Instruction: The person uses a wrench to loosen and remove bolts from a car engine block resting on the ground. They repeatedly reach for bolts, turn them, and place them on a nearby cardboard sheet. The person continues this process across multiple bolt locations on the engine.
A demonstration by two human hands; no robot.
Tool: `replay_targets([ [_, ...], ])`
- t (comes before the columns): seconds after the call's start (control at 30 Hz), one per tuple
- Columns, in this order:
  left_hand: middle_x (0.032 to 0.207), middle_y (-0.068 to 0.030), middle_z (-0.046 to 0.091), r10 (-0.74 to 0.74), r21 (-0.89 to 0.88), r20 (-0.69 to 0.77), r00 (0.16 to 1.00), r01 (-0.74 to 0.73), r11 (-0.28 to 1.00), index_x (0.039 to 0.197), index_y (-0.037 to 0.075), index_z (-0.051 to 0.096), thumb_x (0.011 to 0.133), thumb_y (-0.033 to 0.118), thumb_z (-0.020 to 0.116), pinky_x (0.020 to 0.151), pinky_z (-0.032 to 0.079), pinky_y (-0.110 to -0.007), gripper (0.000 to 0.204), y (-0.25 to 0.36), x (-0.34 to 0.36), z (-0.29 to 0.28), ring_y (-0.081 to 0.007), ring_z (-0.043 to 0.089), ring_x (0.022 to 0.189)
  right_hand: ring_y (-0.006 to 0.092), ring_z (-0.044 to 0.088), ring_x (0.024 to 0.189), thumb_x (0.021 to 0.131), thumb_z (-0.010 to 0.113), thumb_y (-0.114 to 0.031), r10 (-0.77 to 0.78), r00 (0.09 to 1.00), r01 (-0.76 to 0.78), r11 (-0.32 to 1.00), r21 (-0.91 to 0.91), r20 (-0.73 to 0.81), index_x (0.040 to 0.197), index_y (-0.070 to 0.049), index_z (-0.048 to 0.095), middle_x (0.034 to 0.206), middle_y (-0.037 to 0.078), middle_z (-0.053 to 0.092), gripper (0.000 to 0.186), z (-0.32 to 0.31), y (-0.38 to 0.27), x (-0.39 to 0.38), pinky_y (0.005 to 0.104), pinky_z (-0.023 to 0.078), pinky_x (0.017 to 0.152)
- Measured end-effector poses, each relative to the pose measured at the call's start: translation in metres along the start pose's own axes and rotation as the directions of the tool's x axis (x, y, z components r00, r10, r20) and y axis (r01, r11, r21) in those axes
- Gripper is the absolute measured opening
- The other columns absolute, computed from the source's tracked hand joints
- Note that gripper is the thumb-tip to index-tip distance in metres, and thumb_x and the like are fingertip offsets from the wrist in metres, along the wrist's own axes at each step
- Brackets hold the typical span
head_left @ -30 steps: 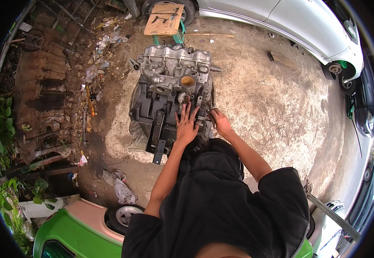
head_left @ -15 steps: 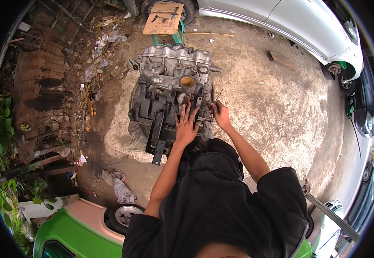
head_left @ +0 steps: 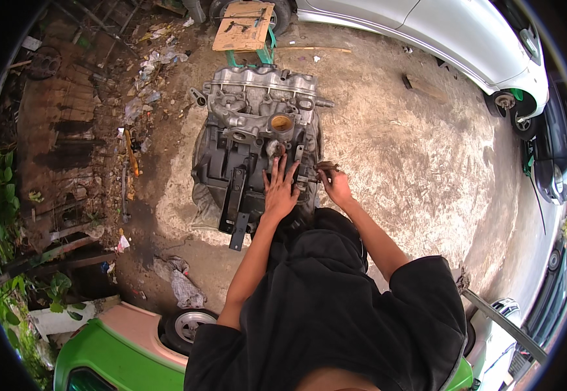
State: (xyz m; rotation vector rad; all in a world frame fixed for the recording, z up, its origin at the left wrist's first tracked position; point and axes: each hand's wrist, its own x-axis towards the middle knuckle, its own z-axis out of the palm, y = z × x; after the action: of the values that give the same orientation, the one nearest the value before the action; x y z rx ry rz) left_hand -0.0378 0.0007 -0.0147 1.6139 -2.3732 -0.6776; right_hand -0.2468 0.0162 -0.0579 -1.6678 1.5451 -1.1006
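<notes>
A grey car engine point(head_left: 251, 140) lies on the sandy ground in front of me. My left hand point(head_left: 279, 191) rests flat on its dark near face, fingers spread. At the engine's right near corner, my right hand point(head_left: 335, 186) grips a small rusty metal tool point(head_left: 323, 167) whose tip meets the engine's side. My black shirt hides the ground just below my arms.
A white car point(head_left: 426, 32) stands at the back right, and a wooden board point(head_left: 244, 26) with tools lies behind the engine. A green and pink vehicle point(head_left: 120, 345) with a wheel sits at the lower left. Scrap wood, litter and plants fill the left side.
My right hand has moved right, off the engine's top to its right corner, with the tool now showing in it. My left hand has stayed flat on the engine.
</notes>
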Motion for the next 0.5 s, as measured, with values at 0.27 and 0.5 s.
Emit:
replay_targets([
  [0.27,0.168,-0.0069,0.015,0.014,0.010,-0.027,1.000,-0.013,1.000,0.157,0.027,0.033,0.084,0.012,0.065,0.121,0.010,-0.065,0.081,0.0002,-0.0004,0.0002,-0.0298,0.006,0.157,0.0378,0.069,0.090,0.096,0.063,-0.006,0.001,0.997,0.005,0.997,-0.079,0.076,0.112,0.000,0.061,0.100,0.019,0.069,0.017,0.0040,-0.0017,-0.0045,0.0423,0.055,0.076],
  [0.5,0.168,-0.0070,0.016,0.021,-0.006,-0.043,0.999,-0.021,1.000,0.157,0.028,0.034,0.082,0.011,0.065,0.121,0.010,-0.065,0.082,-0.0007,-0.0012,0.0010,-0.0294,0.007,0.157,0.0414,0.063,0.091,0.093,0.062,-0.008,-0.131,0.971,0.177,0.956,-0.235,0.199,0.115,-0.003,0.060,0.103,0.019,0.061,0.022,0.0008,0.0029,-0.0070,0.0469,0.054,0.078],
])
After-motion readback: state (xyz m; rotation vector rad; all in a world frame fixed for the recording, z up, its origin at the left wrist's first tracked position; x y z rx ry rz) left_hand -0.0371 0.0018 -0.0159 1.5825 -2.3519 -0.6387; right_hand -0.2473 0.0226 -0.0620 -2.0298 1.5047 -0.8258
